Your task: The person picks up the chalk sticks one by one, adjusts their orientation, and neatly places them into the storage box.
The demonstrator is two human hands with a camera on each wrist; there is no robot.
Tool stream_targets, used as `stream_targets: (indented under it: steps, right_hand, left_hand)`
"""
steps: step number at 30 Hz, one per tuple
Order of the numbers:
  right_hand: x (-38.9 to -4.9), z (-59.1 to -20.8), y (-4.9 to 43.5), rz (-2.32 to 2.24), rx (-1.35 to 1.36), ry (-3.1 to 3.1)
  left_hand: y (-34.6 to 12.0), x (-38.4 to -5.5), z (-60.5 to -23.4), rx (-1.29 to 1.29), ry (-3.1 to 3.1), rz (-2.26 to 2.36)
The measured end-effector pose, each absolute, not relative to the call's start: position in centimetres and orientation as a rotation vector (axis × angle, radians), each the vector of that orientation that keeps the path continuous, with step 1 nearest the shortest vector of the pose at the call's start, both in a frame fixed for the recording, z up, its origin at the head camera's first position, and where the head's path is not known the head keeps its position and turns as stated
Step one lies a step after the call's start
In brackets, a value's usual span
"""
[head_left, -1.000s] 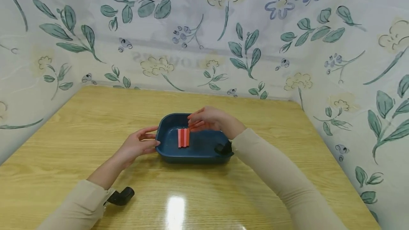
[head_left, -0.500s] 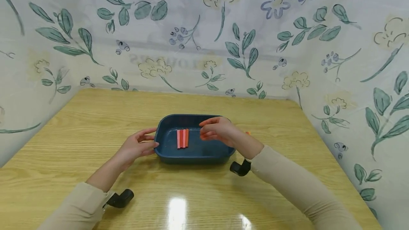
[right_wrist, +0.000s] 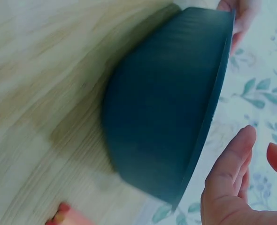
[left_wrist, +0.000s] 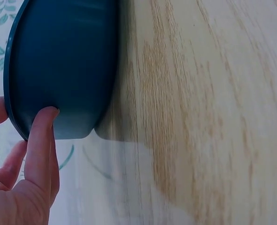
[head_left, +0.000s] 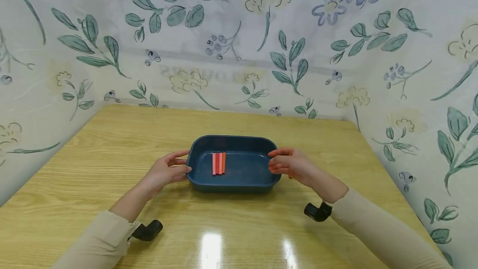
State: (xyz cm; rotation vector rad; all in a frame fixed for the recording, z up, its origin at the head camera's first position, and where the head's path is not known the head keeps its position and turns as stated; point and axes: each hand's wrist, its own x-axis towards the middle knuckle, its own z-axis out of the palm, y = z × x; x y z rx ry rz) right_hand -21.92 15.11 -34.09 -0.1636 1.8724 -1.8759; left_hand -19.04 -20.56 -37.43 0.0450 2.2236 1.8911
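A dark blue rectangular basin (head_left: 246,188) stands upright on the wooden table. Inside, left of its middle, several slim pink, red and orange sticks (head_left: 218,164) lie side by side; their exact kind is too small to tell. My left hand (head_left: 168,172) touches the basin's left end with fairly straight fingers, and in the left wrist view a fingertip (left_wrist: 48,115) presses the outer wall. At the right end, my right hand (head_left: 293,165) hovers by the rim with loosely extended fingers and nothing between them. The right wrist view shows a gap between hand and basin.
Beside the basin's right end, a reddish-orange object (right_wrist: 70,215) lies on the table, mostly out of frame or behind my right hand. Floral cloth (head_left: 231,53) walls the table (head_left: 157,123) at the back and sides. Black wrist-worn pieces (head_left: 317,211) stick out below both sleeves.
My right hand has moved from over the sticks to the right, out to the basin's right end. The left hand stays at the left end. The sticks lie unchanged.
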Motion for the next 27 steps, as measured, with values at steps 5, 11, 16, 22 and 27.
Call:
stream_targets:
  steps: [5, 11, 16, 22, 27]
  right_hand:
    - [-21.9, -34.3, 17.2, -1.89, -0.115, 1.917]
    - [-22.1, -35.1, 19.0, -1.928, -0.069, 1.89]
    - [-22.4, -35.7, 19.8, -1.938, 0.003, 1.915]
    - [-22.9, -36.4, 20.2, -1.943, 0.055, 1.966]
    - [-23.2, -37.0, 20.1, -1.902, 0.099, 2.062]
  left_hand:
    - [-20.6, -19.0, -37.6, 0.035, 2.223, 1.89]
    - [-20.5, -19.0, -37.6, 0.051, 2.218, 1.897]
    - [-20.4, -18.9, -37.4, 0.044, 2.217, 1.896]
    - [-20.4, -18.9, -37.4, 0.046, 2.231, 1.897]
    - [-20.4, -18.8, -37.3, 0.043, 2.23, 1.898]
